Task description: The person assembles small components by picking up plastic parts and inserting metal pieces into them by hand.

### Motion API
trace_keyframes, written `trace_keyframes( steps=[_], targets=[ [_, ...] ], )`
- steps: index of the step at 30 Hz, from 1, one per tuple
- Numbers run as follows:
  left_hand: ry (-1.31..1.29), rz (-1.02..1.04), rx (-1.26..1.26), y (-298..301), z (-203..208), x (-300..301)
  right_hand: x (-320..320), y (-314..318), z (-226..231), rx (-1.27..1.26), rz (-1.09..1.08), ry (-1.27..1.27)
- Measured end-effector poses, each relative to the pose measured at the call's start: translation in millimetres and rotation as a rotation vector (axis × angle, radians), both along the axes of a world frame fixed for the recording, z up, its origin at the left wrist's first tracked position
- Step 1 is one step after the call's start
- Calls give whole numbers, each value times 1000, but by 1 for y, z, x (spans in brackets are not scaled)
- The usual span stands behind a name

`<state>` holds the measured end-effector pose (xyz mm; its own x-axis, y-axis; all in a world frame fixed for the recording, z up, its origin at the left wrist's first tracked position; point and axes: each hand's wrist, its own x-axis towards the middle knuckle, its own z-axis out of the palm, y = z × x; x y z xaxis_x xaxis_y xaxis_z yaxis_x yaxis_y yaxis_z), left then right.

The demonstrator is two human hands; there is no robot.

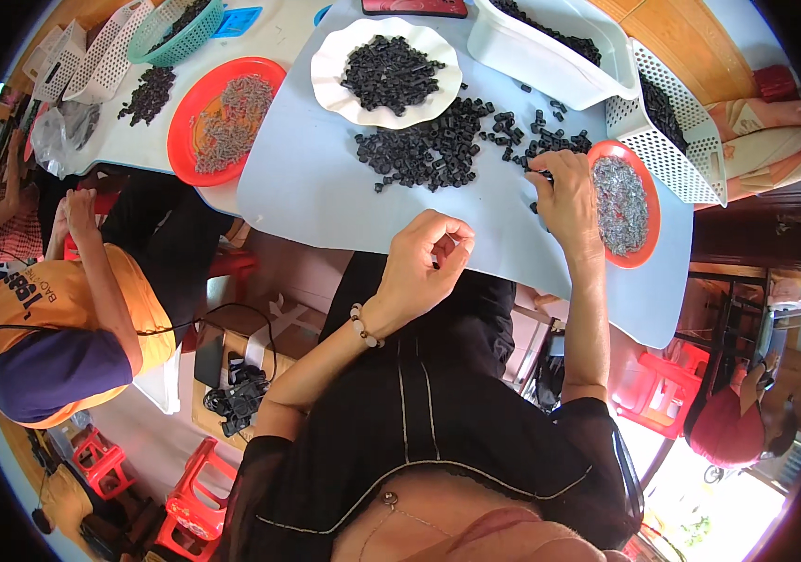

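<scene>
My left hand [427, 262], a beaded bracelet at its wrist, is held curled over the table's near edge. Its thumb and fingertips come together; a dark spot shows between them, too small to name. My right hand [565, 195] reaches to the scattered small black plastic parts [555, 140] at the right, its thumb and fingers bent together at a black piece. Left of it lies a larger heap of the same black parts [429, 148]. Right beside my right hand is a red oval plate [652, 217] full of small shiny metal pieces.
A white scalloped plate [330, 80] holds more black parts. Behind stand a white tub [550, 66] and a white perforated basket [672, 150]. To the left, a red plate [180, 140] holds small greyish pieces. A person in an orange shirt [63, 304] sits at the left.
</scene>
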<state>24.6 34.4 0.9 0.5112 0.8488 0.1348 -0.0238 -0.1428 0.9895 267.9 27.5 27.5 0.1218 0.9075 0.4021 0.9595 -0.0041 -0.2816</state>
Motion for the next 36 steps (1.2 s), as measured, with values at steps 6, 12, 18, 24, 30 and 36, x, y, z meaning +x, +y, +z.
trace_keyframes(
  steps=[6,12,18,24,30,36],
  targets=[
    [-121,-85,-364,7,7,-1,-31,-9,27,76,185,161],
    [-342,-177,-625,10,9,2,-68,-27,38,48,406,239],
    [-343,-192,-646,8,3,0,-67,-37,30,-20,434,349],
    [-307,-129,-629,7,9,-2,-37,-43,41,-113,104,446],
    [-305,-164,-544,3,8,5,66,-64,24,-31,-383,-78],
    [-313,-204,-554,0,11,10,90,-63,10,-166,-445,11]
  ],
)
